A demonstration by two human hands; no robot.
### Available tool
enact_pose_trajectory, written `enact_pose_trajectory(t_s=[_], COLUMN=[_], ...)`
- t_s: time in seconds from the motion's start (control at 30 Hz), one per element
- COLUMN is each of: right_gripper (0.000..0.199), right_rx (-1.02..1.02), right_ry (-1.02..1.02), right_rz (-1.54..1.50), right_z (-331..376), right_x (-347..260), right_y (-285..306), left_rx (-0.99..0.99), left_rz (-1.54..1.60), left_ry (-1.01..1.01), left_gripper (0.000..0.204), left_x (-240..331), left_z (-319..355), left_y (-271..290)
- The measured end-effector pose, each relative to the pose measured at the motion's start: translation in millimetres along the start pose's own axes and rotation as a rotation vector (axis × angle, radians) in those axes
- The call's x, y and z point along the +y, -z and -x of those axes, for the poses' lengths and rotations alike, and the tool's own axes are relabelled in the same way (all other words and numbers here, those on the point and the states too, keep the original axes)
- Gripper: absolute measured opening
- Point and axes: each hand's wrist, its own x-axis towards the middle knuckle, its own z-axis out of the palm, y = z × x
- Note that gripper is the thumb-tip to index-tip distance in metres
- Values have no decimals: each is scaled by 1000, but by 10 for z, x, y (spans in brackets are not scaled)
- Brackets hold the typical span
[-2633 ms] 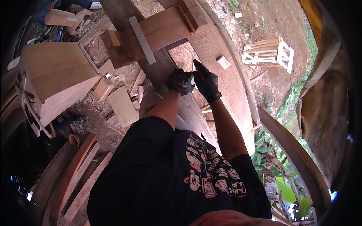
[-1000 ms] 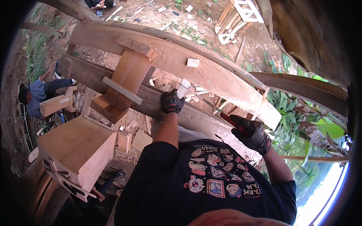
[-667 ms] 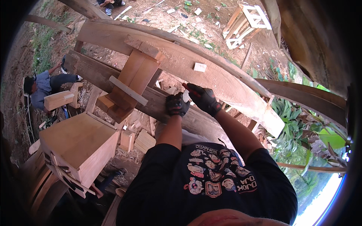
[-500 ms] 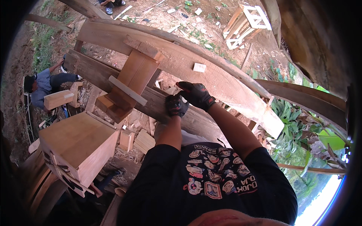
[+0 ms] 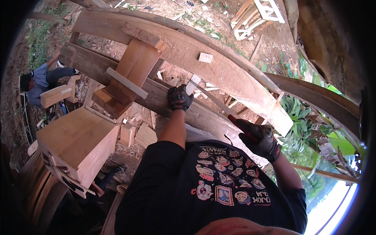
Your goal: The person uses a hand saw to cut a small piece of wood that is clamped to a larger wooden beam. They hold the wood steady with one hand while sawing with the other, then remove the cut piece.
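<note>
My left hand (image 5: 180, 98), in a dark glove, is closed at the edge of a weathered plank (image 5: 154, 94), against a small pale piece of wood (image 5: 193, 83). Its fingers hide part of the grip. My right hand (image 5: 258, 139), gloved too, is raised nearer to me on the right and closed around the reddish handle of what looks like a handsaw. The narrow blade of the handsaw (image 5: 214, 99) slants away up and left, its far end beside the pale piece. Its teeth are too small to make out.
Brown boards (image 5: 135, 64) lie across the bench with a thin strip (image 5: 127, 83) over them. A pale block (image 5: 205, 57) sits on the long curved beam (image 5: 184, 49). A wooden box (image 5: 78, 137) stands left, near a crouching person (image 5: 41, 84). A slatted frame (image 5: 254, 19) lies beyond.
My right hand has drawn back from beside my left hand, toward me and right, baring the blade. My left hand stays at the plank. The whole view has shifted slightly.
</note>
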Motion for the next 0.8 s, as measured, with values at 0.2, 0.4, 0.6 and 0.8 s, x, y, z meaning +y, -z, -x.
enact_pose_trajectory(t_s=[0.2, 0.4, 0.6, 0.8], right_gripper=[65, 62, 63, 65], right_rx=[120, 35, 64, 44], right_ry=[94, 34, 99, -57], right_rz=[-87, -120, -108, -42], right_z=[-1034, -2281, -2106, -874], right_x=[358, 423, 596, 162], right_y=[-674, -1358, -1258, -421], left_rx=[-74, -76, 22, 59], left_rz=[23, -58, -39, 23], left_ry=[45, 70, 34, 21], left_gripper=[55, 57, 51, 46], left_x=[83, -15, 21, 41], left_z=[17, 24, 5, 22], left_y=[244, 42, 75, 86])
